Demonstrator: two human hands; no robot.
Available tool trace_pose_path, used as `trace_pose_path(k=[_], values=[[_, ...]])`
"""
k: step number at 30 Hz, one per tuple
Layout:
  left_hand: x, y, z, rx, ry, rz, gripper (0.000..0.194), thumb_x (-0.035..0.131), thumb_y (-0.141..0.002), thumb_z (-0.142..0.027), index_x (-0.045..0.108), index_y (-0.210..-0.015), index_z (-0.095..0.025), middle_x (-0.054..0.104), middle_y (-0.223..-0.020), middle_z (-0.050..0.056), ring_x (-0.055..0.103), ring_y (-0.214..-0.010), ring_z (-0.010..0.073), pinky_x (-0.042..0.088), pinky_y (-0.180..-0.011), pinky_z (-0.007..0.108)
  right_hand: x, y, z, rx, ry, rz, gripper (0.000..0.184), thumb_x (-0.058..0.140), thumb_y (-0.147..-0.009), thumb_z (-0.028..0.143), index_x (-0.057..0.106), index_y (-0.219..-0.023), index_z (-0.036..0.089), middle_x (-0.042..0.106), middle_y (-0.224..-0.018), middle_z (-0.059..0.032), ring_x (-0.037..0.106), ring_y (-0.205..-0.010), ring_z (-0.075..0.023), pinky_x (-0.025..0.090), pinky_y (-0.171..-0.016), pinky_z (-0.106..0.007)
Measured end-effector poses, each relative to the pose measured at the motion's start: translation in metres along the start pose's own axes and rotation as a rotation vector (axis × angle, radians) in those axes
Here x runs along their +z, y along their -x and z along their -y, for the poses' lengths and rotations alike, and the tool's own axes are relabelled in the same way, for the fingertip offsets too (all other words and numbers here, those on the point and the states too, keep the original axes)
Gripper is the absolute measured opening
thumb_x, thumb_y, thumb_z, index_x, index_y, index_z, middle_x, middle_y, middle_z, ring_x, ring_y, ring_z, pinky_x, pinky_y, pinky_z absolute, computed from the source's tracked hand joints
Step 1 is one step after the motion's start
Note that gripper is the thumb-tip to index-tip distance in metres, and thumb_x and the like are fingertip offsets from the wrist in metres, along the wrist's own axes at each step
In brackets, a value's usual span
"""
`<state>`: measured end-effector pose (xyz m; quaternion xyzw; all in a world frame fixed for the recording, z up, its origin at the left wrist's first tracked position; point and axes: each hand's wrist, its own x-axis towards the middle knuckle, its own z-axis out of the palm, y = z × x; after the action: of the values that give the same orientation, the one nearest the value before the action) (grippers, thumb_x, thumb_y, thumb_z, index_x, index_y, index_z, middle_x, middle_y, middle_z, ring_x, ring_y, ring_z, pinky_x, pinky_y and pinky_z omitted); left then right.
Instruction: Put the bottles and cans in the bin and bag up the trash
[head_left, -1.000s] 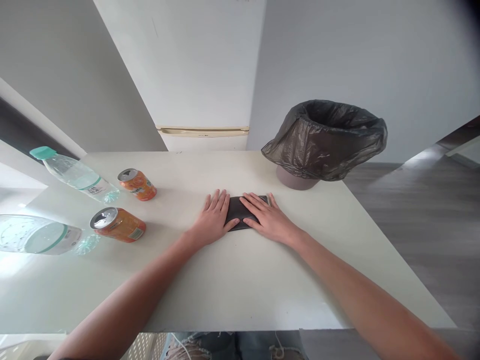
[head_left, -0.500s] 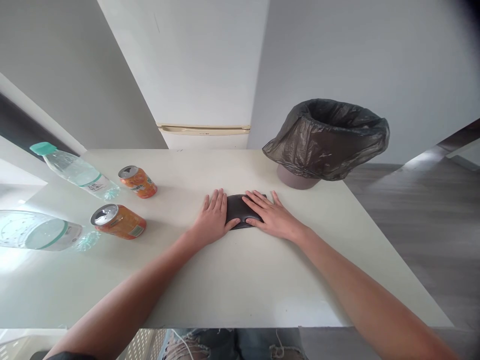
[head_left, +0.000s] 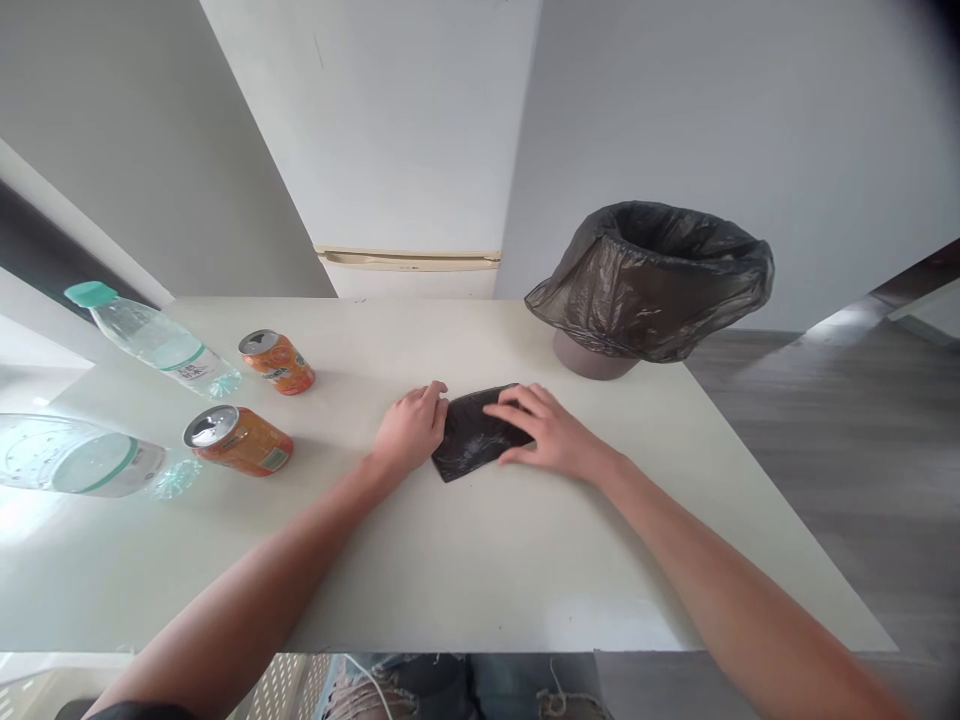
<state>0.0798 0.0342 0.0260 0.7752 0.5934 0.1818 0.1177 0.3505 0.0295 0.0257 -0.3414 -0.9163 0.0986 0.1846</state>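
A folded black plastic bag (head_left: 476,432) lies on the white table between my hands, turned at a slant, with a crinkled sheen. My left hand (head_left: 411,428) has its fingers curled in at the bag's left edge and pinches it there. Over the right part of the bag is my right hand (head_left: 551,432), its fingers bent and its thumb apart from them. The fingertips come to the bag's surface, and whether they press on it is unclear. The bag's right end is partly hidden under this hand.
A brown bin (head_left: 596,360) lined with a dark bag (head_left: 652,290) stands at the back right. On the left are two orange cans (head_left: 277,362) and two clear bottles (head_left: 161,340). The table's right edge (head_left: 780,490) drops to a grey floor.
Both hands lay flat on the bag before. The left fingers have curled at its edge, and the right hand has lifted and bent its fingers. The bag has turned, its lower left corner now nearer me.
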Motion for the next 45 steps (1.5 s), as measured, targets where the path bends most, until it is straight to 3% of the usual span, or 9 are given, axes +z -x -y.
trace_pose_path(k=[3,7,14,18,23,27,32,40,45], values=[[-0.002,0.001,0.001,-0.043,0.037,0.035,0.026,0.04,-0.102,-0.026,0.062,-0.115,-0.023,0.066,-0.069,0.001,0.068,-0.066,0.0243,0.049,-0.068,0.033,0.005,-0.001,0.005,-0.145,-0.06,0.042,0.054,0.064,-0.098,0.057,0.068,-0.138,0.021,0.064,-0.123,-0.0136,0.059,-0.106,-0.0272,0.051,-0.101,-0.046],[-0.004,0.004,0.001,0.119,0.141,0.108,0.035,0.044,-0.091,-0.015,0.06,-0.121,-0.024,0.055,-0.059,-0.006,0.057,-0.054,0.0185,0.045,-0.063,0.03,0.005,-0.001,-0.006,-0.066,-0.043,-0.064,0.034,0.049,-0.108,0.028,0.074,-0.13,0.023,0.064,-0.115,-0.013,0.058,-0.098,-0.0254,0.053,-0.09,-0.045],[0.003,-0.006,0.021,0.416,0.048,-0.01,0.06,0.041,-0.078,0.005,0.07,-0.121,-0.024,0.067,-0.128,0.009,0.063,-0.111,0.0233,0.05,-0.094,0.039,-0.005,0.009,-0.018,-0.012,-0.305,-0.057,0.037,0.072,-0.097,0.046,0.074,-0.13,0.029,0.064,-0.126,-0.0109,0.059,-0.11,-0.0266,0.053,-0.1,-0.047],[0.007,-0.011,0.031,0.476,0.01,0.029,0.058,0.04,-0.082,0.007,0.071,-0.119,-0.025,0.072,-0.124,0.006,0.065,-0.112,0.0218,0.048,-0.098,0.039,0.004,0.005,-0.008,-0.054,-0.331,0.06,0.051,0.084,-0.085,0.052,0.074,-0.13,0.029,0.067,-0.13,-0.0099,0.061,-0.114,-0.028,0.05,-0.106,-0.049],[0.011,-0.013,0.033,0.481,0.029,-0.02,0.045,0.04,-0.093,0.001,0.069,-0.119,-0.023,0.075,-0.124,0.006,0.069,-0.112,0.0215,0.047,-0.102,0.041,0.011,-0.001,-0.001,-0.028,-0.293,-0.039,0.019,0.067,-0.098,0.024,0.079,-0.112,0.025,0.072,-0.12,-0.0093,0.063,-0.107,-0.0258,0.05,-0.101,-0.049],[0.012,-0.01,0.03,0.527,0.075,-0.029,0.062,0.044,-0.08,0.007,0.064,-0.131,-0.024,0.07,-0.137,0.006,0.063,-0.128,0.0223,0.045,-0.108,0.041,0.01,-0.001,0.004,0.107,-0.452,-0.214,0.013,0.064,-0.1,0.025,0.077,-0.102,0.023,0.073,-0.115,-0.0089,0.065,-0.105,-0.024,0.052,-0.099,-0.044],[0.01,-0.008,0.023,0.566,0.23,-0.008,0.062,0.059,-0.075,-0.002,0.062,-0.134,-0.023,0.069,-0.14,0.008,0.061,-0.135,0.0252,0.045,-0.113,0.042,0.008,0.0,0.007,0.183,-0.649,-0.177,0.017,0.062,-0.102,0.032,0.076,-0.106,0.023,0.077,-0.114,-0.0074,0.07,-0.106,-0.0224,0.052,-0.101,-0.041],[0.012,-0.008,0.019,0.483,0.332,0.043,0.025,0.062,-0.086,-0.017,0.074,-0.106,-0.024,0.08,-0.103,0.004,0.073,-0.095,0.0217,0.053,-0.1,0.04,0.008,0.002,0.002,0.115,-0.594,-0.083,0.064,0.086,-0.079,0.061,0.07,-0.13,0.026,0.073,-0.124,-0.0095,0.066,-0.113,-0.0282,0.05,-0.103,-0.042],[0.008,-0.004,0.012,0.317,0.366,0.033,0.03,0.06,-0.098,-0.042,0.064,-0.079,-0.019,0.067,-0.075,0.003,0.065,-0.072,0.0188,0.053,-0.07,0.031,0.017,-0.002,0.002,0.358,-0.583,-0.172,0.046,0.053,-0.104,0.059,0.071,-0.089,0.019,0.067,-0.076,-0.001,0.059,-0.072,-0.0178,0.047,-0.074,-0.03]])
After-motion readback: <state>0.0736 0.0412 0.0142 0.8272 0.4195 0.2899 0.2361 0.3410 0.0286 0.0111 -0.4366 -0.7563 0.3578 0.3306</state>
